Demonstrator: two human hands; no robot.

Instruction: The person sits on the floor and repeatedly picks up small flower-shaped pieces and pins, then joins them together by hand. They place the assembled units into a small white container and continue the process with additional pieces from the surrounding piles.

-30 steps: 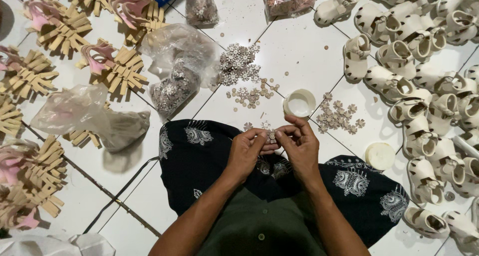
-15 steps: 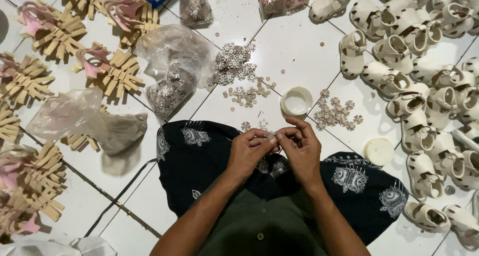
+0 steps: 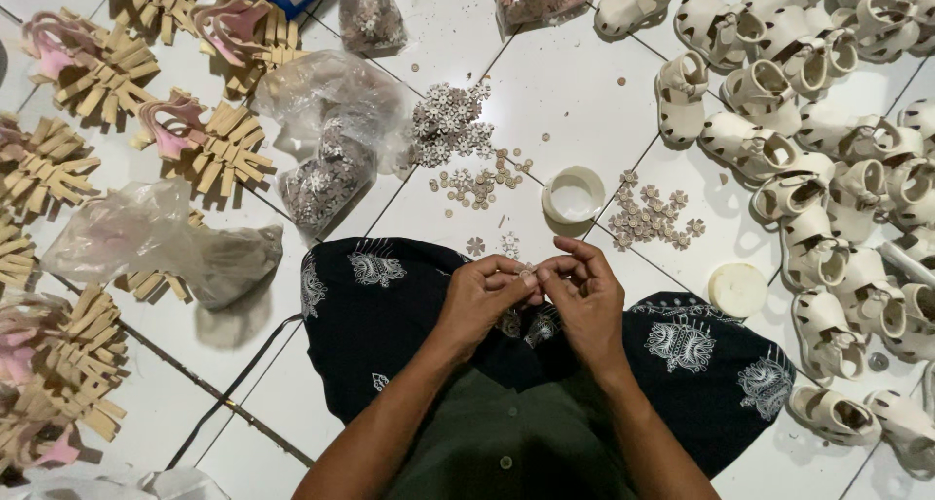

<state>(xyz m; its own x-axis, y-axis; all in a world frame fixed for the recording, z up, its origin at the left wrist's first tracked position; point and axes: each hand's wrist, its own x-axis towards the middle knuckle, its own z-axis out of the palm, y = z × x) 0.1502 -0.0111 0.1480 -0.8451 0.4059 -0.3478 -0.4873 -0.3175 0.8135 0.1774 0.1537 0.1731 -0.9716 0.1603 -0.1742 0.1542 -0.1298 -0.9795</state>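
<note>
My left hand (image 3: pixel 484 298) and my right hand (image 3: pixel 584 296) meet over my lap, above a black patterned cloth (image 3: pixel 390 310). Their fingertips pinch a tiny pale flower-shaped piece (image 3: pixel 527 268) between them; most of it is hidden by the fingers. Just beyond the cloth's edge lie two loose flower pieces (image 3: pixel 492 245) on the white tiled floor. Further out sit a heap of pale flower pieces (image 3: pixel 448 122), a scatter of small tan discs (image 3: pixel 479 181) and a group of tan flower pieces (image 3: pixel 651 216).
A small white round tub (image 3: pixel 573 194) and a cream lid (image 3: pixel 737 289) stand on the floor. Several cream baby sandals (image 3: pixel 799 149) fill the right side. Pink-and-tan shoe parts (image 3: pixel 209 140) and plastic bags of pieces (image 3: pixel 326 159) lie on the left.
The view has shifted slightly. Both hands stay together over the lap, with the fingers working the small piece; nothing has been put down or picked up.
</note>
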